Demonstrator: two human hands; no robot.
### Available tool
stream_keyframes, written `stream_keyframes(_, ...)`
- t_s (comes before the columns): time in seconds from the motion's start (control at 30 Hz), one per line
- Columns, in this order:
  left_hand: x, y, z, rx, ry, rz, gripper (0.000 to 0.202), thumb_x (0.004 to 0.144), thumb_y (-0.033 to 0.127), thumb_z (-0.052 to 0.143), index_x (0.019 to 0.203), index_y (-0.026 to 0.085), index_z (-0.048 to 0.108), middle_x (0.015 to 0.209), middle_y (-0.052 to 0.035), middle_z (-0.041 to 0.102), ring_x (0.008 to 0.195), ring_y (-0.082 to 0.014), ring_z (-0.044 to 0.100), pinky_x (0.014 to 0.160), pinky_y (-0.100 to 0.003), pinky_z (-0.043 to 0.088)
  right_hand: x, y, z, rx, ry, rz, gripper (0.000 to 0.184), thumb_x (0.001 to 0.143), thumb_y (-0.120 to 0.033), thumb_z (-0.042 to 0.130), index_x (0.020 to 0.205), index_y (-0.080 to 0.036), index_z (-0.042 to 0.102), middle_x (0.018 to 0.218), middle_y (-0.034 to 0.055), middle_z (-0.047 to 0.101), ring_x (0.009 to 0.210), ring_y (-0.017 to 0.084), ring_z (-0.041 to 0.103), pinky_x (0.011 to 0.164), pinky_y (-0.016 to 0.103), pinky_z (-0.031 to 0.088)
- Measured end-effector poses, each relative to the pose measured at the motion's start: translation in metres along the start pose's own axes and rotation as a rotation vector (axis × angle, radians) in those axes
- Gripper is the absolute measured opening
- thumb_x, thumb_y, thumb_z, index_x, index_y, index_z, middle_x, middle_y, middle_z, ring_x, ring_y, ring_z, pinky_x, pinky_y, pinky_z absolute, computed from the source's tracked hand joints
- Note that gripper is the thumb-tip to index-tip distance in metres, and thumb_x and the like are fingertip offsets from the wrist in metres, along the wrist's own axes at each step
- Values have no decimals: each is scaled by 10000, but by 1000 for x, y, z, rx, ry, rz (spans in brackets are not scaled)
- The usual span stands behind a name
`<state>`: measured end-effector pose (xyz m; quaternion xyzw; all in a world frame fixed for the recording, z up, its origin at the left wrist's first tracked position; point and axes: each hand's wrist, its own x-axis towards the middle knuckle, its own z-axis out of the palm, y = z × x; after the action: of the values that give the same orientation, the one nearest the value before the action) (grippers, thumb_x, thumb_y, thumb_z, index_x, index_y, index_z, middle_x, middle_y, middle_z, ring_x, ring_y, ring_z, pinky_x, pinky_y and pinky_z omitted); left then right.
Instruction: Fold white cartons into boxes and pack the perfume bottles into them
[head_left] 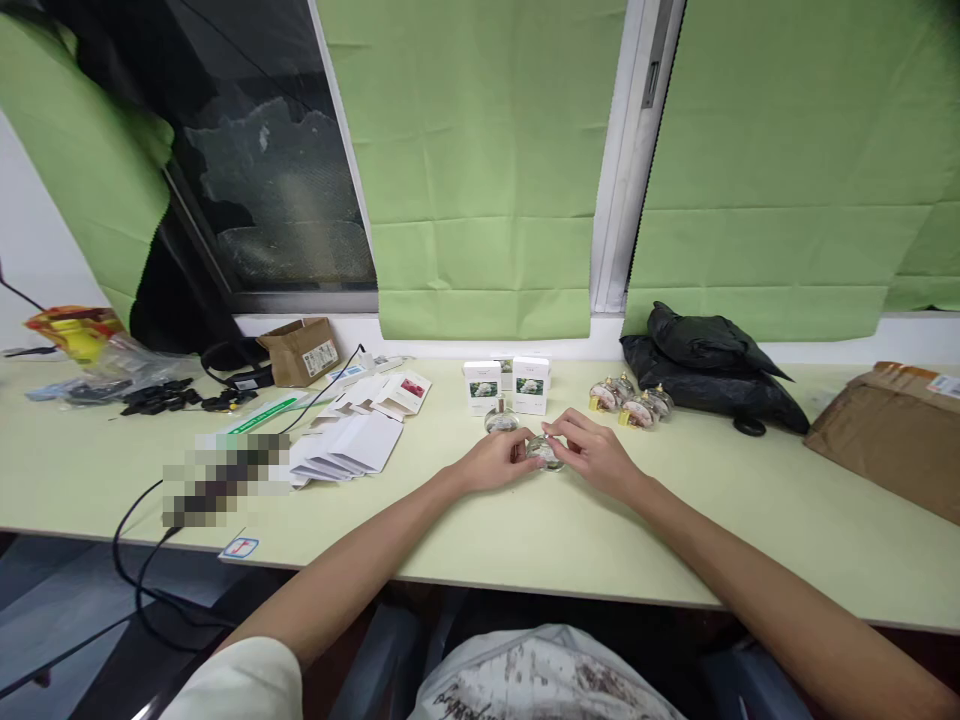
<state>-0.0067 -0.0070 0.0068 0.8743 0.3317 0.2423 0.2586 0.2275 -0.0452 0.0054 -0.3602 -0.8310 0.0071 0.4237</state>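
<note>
A round clear glass perfume bottle stands on the table between my two hands. My left hand closes its fingers on the bottle's left side. From the right, my right hand has its fingertips at the bottle's top, and they partly hide the neck. Just behind my left hand stands a second clear perfume bottle. White boxes with a white flower picture, one a left box and one a right box, stand upright behind the bottles, with another partly hidden between them.
Several perfume bottles with gold tops stand right of the boxes, near black plastic bags. Flattened white cartons lie on the left. A cardboard box sits far right, a small open brown box back left. Cables hang over the front edge.
</note>
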Motion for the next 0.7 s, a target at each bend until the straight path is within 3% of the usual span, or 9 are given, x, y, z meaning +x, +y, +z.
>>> stream_keyframes(0.4,0,2,-1,-5,-13,-13,361,947,566,602,997,208,607,727,20,567,648,-150,516,600,-274,345,4,3,1,129,-17,72,228,1040,-334,516,1103,-251,719,936,39,610,621,126,509,619,270,430)
stream_keyframes(0.7,0,1,-1,-4,-3,1,334,947,538,614,984,206,599,722,26,544,639,-143,492,593,-274,335,6,2,0,91,-34,81,214,1022,-290,512,1071,-251,717,918,27,593,610,120,495,627,269,422)
